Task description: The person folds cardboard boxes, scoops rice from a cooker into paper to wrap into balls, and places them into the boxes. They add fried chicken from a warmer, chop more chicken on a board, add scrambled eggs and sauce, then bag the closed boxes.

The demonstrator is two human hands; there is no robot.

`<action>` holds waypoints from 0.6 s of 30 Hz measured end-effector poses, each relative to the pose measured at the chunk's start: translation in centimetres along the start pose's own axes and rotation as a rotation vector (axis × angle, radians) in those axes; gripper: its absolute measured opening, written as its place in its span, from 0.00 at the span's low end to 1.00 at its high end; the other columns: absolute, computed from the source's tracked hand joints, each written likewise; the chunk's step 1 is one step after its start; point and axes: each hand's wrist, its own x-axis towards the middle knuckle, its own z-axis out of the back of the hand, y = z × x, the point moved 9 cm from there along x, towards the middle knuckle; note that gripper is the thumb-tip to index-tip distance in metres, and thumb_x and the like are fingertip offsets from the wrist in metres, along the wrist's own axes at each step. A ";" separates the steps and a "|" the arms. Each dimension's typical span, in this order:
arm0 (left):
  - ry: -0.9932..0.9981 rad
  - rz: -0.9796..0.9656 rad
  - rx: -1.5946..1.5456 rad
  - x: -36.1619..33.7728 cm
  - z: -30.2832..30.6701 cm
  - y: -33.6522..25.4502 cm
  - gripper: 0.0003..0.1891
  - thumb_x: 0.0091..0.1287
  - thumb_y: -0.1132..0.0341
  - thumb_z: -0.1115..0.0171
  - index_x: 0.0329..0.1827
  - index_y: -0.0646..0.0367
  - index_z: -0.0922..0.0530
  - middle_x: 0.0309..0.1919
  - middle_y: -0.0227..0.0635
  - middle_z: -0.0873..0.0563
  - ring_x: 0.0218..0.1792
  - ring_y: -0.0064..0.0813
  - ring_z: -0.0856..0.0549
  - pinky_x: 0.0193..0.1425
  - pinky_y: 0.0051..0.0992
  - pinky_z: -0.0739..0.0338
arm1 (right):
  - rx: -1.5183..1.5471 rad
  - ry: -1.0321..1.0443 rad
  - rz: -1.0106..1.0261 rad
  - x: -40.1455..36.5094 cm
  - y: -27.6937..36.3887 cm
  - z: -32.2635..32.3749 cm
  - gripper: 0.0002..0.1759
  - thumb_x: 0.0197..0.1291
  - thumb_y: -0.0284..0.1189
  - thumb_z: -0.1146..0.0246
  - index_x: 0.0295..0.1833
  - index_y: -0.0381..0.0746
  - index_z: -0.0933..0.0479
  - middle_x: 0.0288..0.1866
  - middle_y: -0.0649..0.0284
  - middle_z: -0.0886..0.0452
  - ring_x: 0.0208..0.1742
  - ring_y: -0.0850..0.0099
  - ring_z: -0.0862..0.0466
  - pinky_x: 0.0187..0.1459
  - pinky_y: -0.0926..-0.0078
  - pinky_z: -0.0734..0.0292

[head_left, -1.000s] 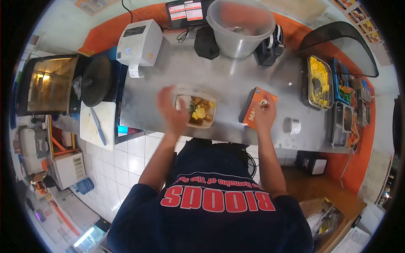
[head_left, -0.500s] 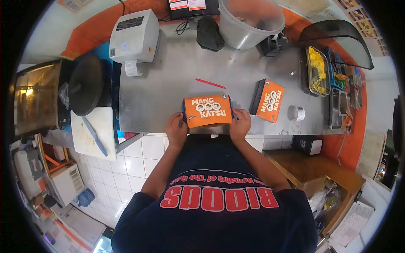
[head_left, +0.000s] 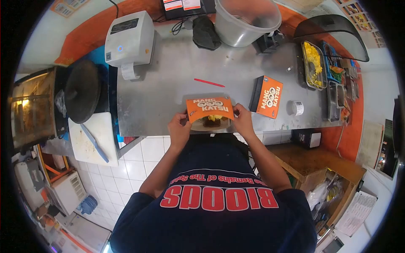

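Note:
An orange-lidded food box (head_left: 209, 109) printed "MANG KATSU" lies at the counter's front edge, close to my body. Its lid is tilted up on the near side, and yellow and brown food (head_left: 214, 120) shows in the gap. My left hand (head_left: 179, 127) pinches the lid's near left corner. At the near right corner, my right hand (head_left: 242, 119) grips the lid with its fingers closed. A second orange and black food box (head_left: 269, 97), shut, sits to the right. Behind the first box lies a red pen-like stick (head_left: 209, 82).
A label printer (head_left: 130, 40) and a large whitish tub (head_left: 247, 25) stand at the back of the steel counter (head_left: 168, 63). To the right are a label roll (head_left: 298, 108) and a tray of yellow food (head_left: 312, 63). A knife (head_left: 94, 143) rests on a white cutting board (head_left: 89, 149) at left.
The lid was down over the box; now its near edge is raised and food shows beneath it. Both hands have stayed at the lid's sides. The view has shifted slightly.

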 end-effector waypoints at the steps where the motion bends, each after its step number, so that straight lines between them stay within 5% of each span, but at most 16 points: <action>1: -0.016 -0.141 0.054 0.3 -0.1 0.3 0.08 0.62 0.80 0.33 0.43 0.69 0.20 0.54 0.52 0.11 0.54 0.42 0.10 0.60 0.34 0.18 | 0.004 -0.050 0.082 0.0 -0.4 -0.3 0.13 0.59 0.26 0.26 0.38 0.32 0.24 0.38 0.51 0.13 0.44 0.65 0.11 0.47 0.69 0.19; 3: -0.028 -0.279 0.108 0.4 -0.2 1.0 0.08 0.61 0.80 0.34 0.42 0.69 0.20 0.56 0.52 0.11 0.55 0.43 0.10 0.61 0.34 0.18 | 0.007 -0.101 0.161 -0.2 -1.1 -0.5 0.14 0.58 0.28 0.25 0.39 0.32 0.24 0.39 0.47 0.12 0.46 0.58 0.09 0.45 0.65 0.18; 6: 0.004 -0.357 0.215 0.2 -0.6 1.1 0.16 0.62 0.82 0.36 0.53 0.64 0.18 0.58 0.52 0.13 0.59 0.48 0.13 0.64 0.35 0.20 | 0.047 -0.196 0.308 -1.3 0.5 -0.3 0.14 0.59 0.25 0.27 0.48 0.34 0.21 0.52 0.48 0.12 0.56 0.58 0.11 0.55 0.68 0.18; 8: 0.008 -0.205 0.046 -0.2 -0.7 2.1 0.28 0.63 0.82 0.37 0.68 0.58 0.21 0.61 0.53 0.16 0.63 0.50 0.16 0.67 0.38 0.22 | 0.330 -0.147 0.229 -2.3 1.4 -0.3 0.27 0.60 0.22 0.29 0.66 0.39 0.23 0.66 0.48 0.17 0.64 0.54 0.15 0.66 0.67 0.22; 9: 0.028 -0.209 0.030 -0.4 -0.8 1.7 0.28 0.63 0.82 0.37 0.68 0.58 0.21 0.61 0.53 0.16 0.63 0.50 0.16 0.67 0.38 0.22 | 0.288 -0.071 0.258 -2.5 1.4 -0.8 0.42 0.59 0.21 0.29 0.80 0.45 0.34 0.73 0.47 0.24 0.70 0.51 0.19 0.71 0.64 0.26; 12: 0.155 -0.596 0.558 -1.3 -1.7 -0.2 0.36 0.64 0.77 0.34 0.79 0.56 0.31 0.67 0.54 0.20 0.65 0.55 0.20 0.73 0.47 0.28 | 0.008 0.041 0.346 -3.9 0.7 -0.8 0.45 0.59 0.26 0.27 0.81 0.48 0.35 0.79 0.49 0.30 0.78 0.52 0.29 0.76 0.57 0.34; 14: 0.251 -0.613 0.547 -1.5 -1.3 -0.6 0.37 0.64 0.75 0.32 0.79 0.56 0.32 0.69 0.54 0.21 0.66 0.57 0.21 0.74 0.47 0.30 | -0.300 0.066 0.438 -4.7 1.5 -1.1 0.47 0.56 0.35 0.23 0.81 0.50 0.35 0.83 0.50 0.35 0.84 0.52 0.39 0.80 0.52 0.44; 18: 0.407 -0.549 0.449 -1.7 -0.9 -1.5 0.43 0.60 0.67 0.25 0.80 0.55 0.34 0.73 0.55 0.25 0.69 0.59 0.25 0.74 0.46 0.31 | -0.101 0.193 0.396 -3.9 -0.1 -1.3 0.51 0.52 0.43 0.21 0.82 0.51 0.36 0.84 0.52 0.37 0.84 0.52 0.41 0.80 0.49 0.47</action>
